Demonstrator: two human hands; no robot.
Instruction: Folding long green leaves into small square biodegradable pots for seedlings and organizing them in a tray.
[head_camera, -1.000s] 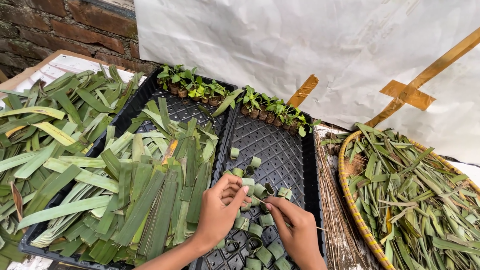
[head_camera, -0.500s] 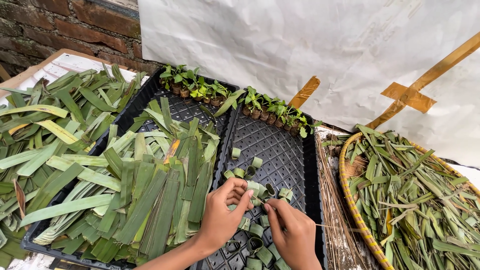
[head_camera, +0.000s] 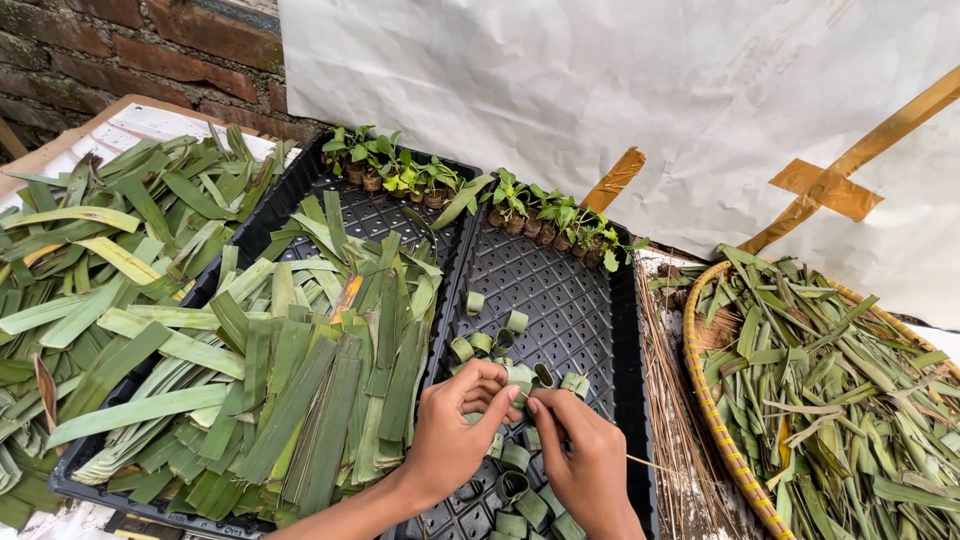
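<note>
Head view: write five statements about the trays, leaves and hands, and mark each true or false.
1. Both hands, left hand and right hand, meet over the right black tray. True.
2. The left black tray holds a pile of cut leaf strips. True.
3. The woven basket sits left of the trays. False: it sits to their right, full of leaf scraps.
4. Seedlings stand along the near edge of the trays. False: they line the far edge, by the white sheet.
5. Small rolled leaf rings lie in the right tray. True.
</note>
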